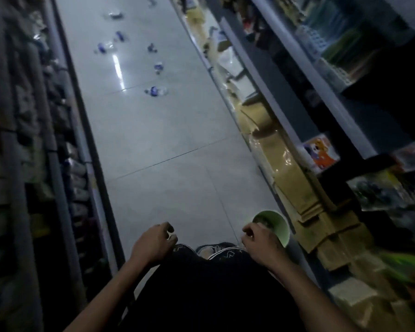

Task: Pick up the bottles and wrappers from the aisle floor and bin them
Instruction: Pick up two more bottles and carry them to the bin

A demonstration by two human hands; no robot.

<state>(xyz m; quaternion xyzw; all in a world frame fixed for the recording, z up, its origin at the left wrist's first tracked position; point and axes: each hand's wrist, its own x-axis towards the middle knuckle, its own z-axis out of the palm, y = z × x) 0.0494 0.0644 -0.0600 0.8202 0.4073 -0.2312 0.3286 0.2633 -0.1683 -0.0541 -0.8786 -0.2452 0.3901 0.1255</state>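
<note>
Several crushed clear bottles with blue labels lie scattered on the grey aisle floor far ahead. The nearest bottle (155, 91) lies mid-aisle, another bottle (158, 67) is just beyond it, and more litter (103, 47) lies further up. A small light-green bin (282, 230) is low on the right with something pale inside. My right hand (259, 240) is at its near rim with curled fingers; a grip on the rim is not discernible. My left hand (153, 240) hangs over my knee, fingers loosely curled and holding nothing.
Stocked shelves line both sides of the narrow aisle. Stacks of brown paper packs (295, 188) jut out along the right floor edge beside the bin. My dark trousers and shoes (213, 249) fill the bottom middle. The view is dim and blurred.
</note>
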